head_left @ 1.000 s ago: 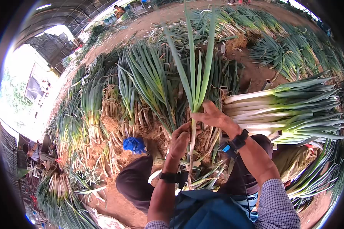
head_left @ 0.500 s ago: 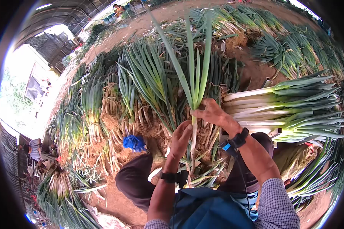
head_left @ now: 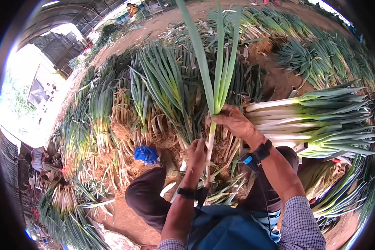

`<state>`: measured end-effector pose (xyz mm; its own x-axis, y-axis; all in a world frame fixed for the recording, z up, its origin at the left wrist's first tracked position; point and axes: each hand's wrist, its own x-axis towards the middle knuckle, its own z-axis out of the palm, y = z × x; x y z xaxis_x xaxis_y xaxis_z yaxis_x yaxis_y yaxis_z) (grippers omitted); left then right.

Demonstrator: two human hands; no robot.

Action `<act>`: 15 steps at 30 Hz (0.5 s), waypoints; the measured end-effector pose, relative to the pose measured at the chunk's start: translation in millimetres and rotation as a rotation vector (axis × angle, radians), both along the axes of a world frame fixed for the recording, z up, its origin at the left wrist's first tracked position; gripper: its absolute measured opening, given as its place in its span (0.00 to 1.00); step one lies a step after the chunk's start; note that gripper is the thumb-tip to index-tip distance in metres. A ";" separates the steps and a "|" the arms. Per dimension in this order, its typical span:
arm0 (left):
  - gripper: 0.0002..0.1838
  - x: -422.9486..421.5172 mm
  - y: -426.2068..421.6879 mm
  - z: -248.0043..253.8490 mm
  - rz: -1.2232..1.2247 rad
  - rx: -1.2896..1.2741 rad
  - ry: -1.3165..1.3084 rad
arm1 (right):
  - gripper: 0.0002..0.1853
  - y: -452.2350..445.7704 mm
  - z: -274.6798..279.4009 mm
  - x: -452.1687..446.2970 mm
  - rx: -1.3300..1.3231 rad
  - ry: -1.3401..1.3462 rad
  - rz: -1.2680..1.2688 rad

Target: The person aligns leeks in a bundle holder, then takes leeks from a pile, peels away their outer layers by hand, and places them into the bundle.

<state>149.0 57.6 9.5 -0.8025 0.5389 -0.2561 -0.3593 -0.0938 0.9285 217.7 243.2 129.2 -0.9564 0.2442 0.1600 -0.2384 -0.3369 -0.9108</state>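
A single green onion (head_left: pixel 211 146) stands upright in front of me, its green leaves fanned upward and its pale stalk pointing down. My right hand (head_left: pixel 233 121) is closed round it where the leaves meet the stalk. Just left of the stalk is my left hand (head_left: pixel 196 156), fingers curled together; what it pinches, if anything, is too small to tell. To the right lies a stack of cleaned onions (head_left: pixel 279 118) with white stalks, leaves to the right. Behind my hands, a bunch of untrimmed onions (head_left: pixel 164 79) leans on the pile.
A blue plastic bag (head_left: pixel 146 155) lies left of my hands. More onion bundles (head_left: pixel 102 108) stand at the left, and others (head_left: pixel 316 62) lie at the back right. A person (head_left: pixel 37 160) sits at the far left, another (head_left: pixel 132 10) at the back.
My left hand has moved slightly down and away from the upper stalk, its fingers closing. The held onion's leaves have shifted and tilted, and my right hand has turned a little round it.
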 end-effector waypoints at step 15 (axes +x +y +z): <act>0.15 22.0 -26.5 29.2 -0.050 -0.279 0.668 | 0.12 18.3 25.9 -6.7 -0.436 0.075 -0.234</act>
